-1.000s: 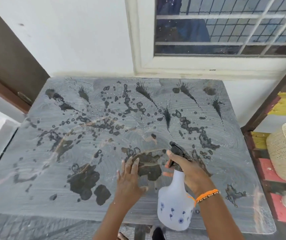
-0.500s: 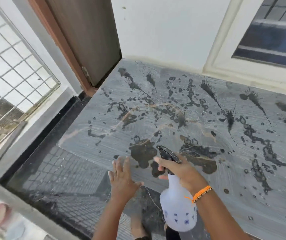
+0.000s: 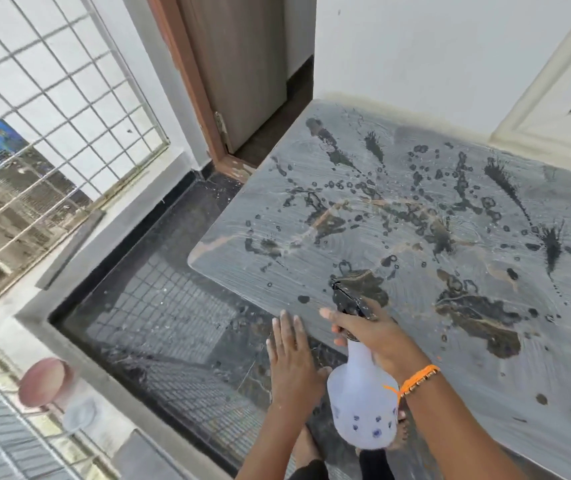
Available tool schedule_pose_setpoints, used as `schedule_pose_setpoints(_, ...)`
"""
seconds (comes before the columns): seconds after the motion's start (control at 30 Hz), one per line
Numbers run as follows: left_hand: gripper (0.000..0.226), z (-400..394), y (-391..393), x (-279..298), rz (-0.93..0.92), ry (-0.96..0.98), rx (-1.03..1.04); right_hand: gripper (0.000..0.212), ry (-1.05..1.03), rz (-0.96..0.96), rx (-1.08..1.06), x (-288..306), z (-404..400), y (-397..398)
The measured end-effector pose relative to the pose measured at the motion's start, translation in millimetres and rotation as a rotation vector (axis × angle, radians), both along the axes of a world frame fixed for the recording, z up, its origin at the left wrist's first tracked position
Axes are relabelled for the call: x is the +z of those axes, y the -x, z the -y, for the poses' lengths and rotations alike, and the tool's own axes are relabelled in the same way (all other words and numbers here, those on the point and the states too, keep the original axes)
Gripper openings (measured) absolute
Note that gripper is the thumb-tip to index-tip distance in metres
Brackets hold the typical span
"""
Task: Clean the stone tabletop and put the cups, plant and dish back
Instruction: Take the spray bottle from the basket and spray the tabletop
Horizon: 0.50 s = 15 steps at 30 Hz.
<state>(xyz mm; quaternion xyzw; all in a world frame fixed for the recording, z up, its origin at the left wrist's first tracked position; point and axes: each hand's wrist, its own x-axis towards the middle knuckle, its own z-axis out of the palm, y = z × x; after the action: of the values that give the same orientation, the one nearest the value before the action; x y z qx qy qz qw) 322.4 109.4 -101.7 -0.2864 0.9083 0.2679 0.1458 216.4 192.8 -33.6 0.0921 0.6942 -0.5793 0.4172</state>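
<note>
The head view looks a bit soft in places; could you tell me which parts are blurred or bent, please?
Head view: the window grille at left is smeared and its bars bow with wide-angle distortion; the pinkish round object at lower left is blurred; the spray bottle and wet tabletop read fairly sharp in even daylight.

Home balcony: window grille, wooden door, stone tabletop (wet, against wall).

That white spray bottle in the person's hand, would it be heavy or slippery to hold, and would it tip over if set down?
The spray bottle looks like thin translucent plastic, so probably light; how full it is cannot be told. The right hand grips its narrow neck, which likely stops slipping. Its wide rounded body suggests it would stand fairly steadily, though the wet stone tabletop might let it slide.
</note>
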Motion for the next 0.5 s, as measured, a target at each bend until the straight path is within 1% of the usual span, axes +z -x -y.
schedule_pose_setpoints(0.07,0.093,-10.0,2.2,-3.4,-0.023,0.004,-0.102,0.034,0.039,0.027,-0.122,-4.2,-27.0,-8.0)
schedule_pose_setpoints(0.13,0.093,-22.3,2.6,-4.3,-0.034,0.004,-0.199,0.037,0.036,0.010,-0.158,-7.3,-51.2,-19.5)
schedule_pose_setpoints(0.23,0.096,-40.3,4.8,-4.1,-0.037,0.025,-0.342,0.030,-0.115,-0.016,-0.255,-20.1,-77.6,-28.3)
schedule_pose_setpoints(0.3,0.097,-48.5,6.6,-3.7,-0.031,0.050,-0.408,0.026,-0.227,0.012,-0.279,-26.6,-92.3,-28.6)
schedule_pose_setpoints(0.33,0.097,-52.0,7.5,-2.9,-0.018,0.065,-0.438,0.025,-0.243,0.034,-0.293,-27.8,-101.5,-28.8)
schedule_pose_setpoints(0.37,0.096,-55.4,9.2,-2.2,-0.005,0.075,-0.465,0.024,-0.213,0.059,-0.320,-28.4,-111.9,-28.1)
schedule_pose_setpoints(0.43,0.094,-61.1,12.1,-2.0,0.000,0.074,-0.509,0.022,-0.074,0.114,-0.368,-25.4,-131.7,-29.6)
schedule_pose_setpoints(0.5,0.092,-70.9,14.8,-1.5,-0.008,0.073,-0.587,0.013,0.058,0.145,-0.408,-21.4,-153.7,-36.9)
